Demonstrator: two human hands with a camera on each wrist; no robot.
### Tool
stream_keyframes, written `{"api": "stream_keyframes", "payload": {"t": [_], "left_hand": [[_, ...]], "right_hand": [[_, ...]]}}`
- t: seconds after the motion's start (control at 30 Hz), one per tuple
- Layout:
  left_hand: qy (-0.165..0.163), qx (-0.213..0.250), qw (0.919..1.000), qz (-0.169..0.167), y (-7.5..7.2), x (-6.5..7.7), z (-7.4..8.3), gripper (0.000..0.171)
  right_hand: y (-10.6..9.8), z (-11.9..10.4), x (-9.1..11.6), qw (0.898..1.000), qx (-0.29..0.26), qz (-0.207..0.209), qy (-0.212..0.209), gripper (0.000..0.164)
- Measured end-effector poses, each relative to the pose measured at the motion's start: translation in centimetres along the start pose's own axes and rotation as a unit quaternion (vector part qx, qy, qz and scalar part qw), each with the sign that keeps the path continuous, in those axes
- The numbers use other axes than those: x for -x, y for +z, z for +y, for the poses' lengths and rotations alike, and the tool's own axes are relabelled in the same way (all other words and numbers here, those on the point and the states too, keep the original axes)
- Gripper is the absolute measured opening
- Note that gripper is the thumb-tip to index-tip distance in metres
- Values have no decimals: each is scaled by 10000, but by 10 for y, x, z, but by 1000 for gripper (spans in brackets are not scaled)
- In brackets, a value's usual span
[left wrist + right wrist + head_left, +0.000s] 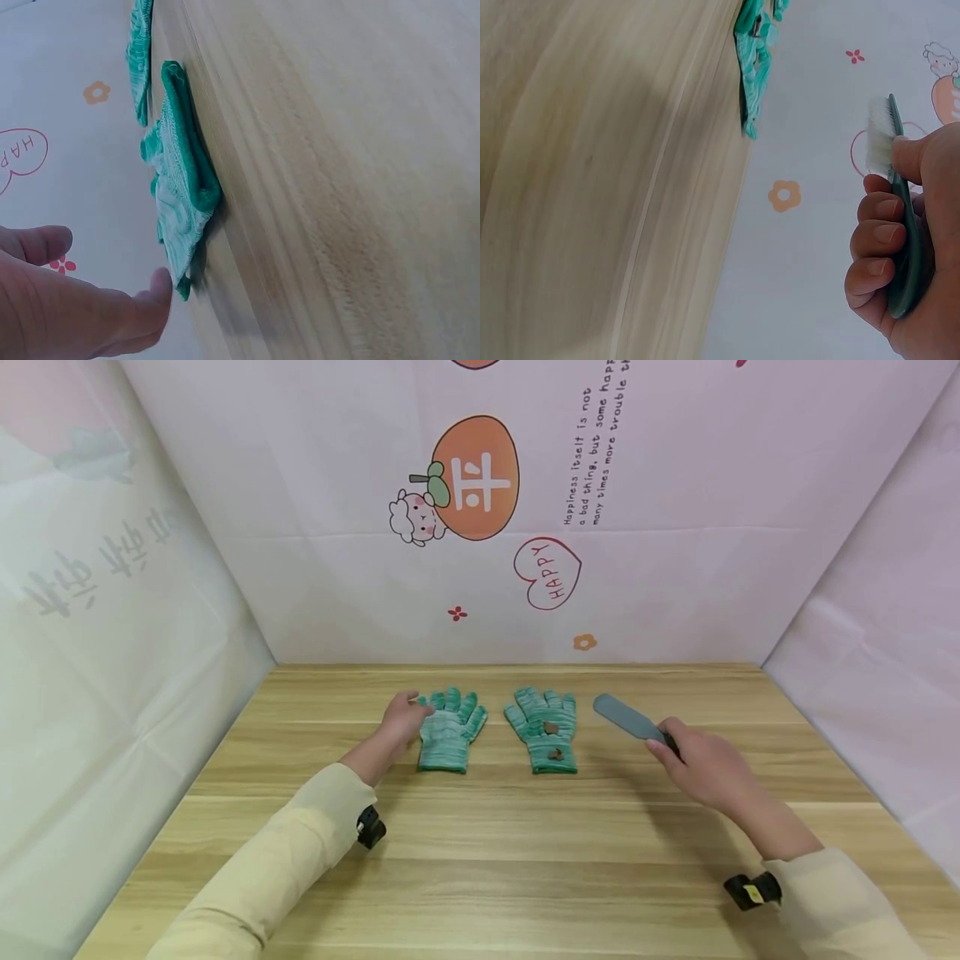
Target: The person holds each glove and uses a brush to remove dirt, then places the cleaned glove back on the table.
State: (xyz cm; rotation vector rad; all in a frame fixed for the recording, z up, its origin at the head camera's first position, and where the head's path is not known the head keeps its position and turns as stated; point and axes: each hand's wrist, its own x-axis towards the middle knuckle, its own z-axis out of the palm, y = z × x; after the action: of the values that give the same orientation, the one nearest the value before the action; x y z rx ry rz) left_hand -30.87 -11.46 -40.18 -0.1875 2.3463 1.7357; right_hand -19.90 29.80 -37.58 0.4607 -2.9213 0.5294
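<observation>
Two green-and-white knitted gloves lie side by side on the table, fingers pointing away from me. At the outer edge of the left glove point(444, 745) is my left hand point(402, 720), its thumb and fingers spread apart and nothing held between them. Brown patches point(555, 754) mark the palm and cuff of the right glove point(534, 714). My right hand point(708, 764) grips the handle of a grey-green brush point(626, 717) above the table, to the right of that glove. White bristles point(880, 135) show on the brush in the right wrist view, with the thumb along its back.
The wood-grain table point(510, 860) ends at a white printed backdrop point(337, 593). White cloth walls point(885, 652) stand at both sides. A black wrist camera point(371, 827) is strapped near the left cuff and another camera point(752, 890) near the right cuff.
</observation>
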Motion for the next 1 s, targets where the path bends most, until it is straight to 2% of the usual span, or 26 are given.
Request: {"api": "stream_keyframes", "payload": {"t": [0.13, 0.23, 0.33, 0.53, 0.63, 0.8, 1.0], "left_hand": [[97, 171, 9998, -30, 4, 0, 4, 58], [130, 295, 9993, -181, 10, 2, 7, 56], [198, 248, 9986, -418, 19, 4, 11, 55], [330, 237, 9931, -1100, 37, 4, 17, 56], [237, 395, 9900, -1331, 46, 1, 19, 56], [-99, 955, 9817, -1643, 60, -1, 23, 55], [-246, 1356, 9726, -1874, 76, -2, 22, 54]], "right_hand": [[-3, 6, -1, 10000, 25, -15, 30, 32], [-4, 10, -2, 10000, 27, -20, 49, 32], [-6, 13, -3, 10000, 41, -11, 64, 33], [-6, 18, -5, 9999, 13, -31, 111, 32], [-6, 21, -7, 9999, 12, -24, 147, 34], [-6, 26, -7, 9998, 34, -11, 215, 37], [-7, 32, -7, 9995, -17, -19, 316, 38]]}}
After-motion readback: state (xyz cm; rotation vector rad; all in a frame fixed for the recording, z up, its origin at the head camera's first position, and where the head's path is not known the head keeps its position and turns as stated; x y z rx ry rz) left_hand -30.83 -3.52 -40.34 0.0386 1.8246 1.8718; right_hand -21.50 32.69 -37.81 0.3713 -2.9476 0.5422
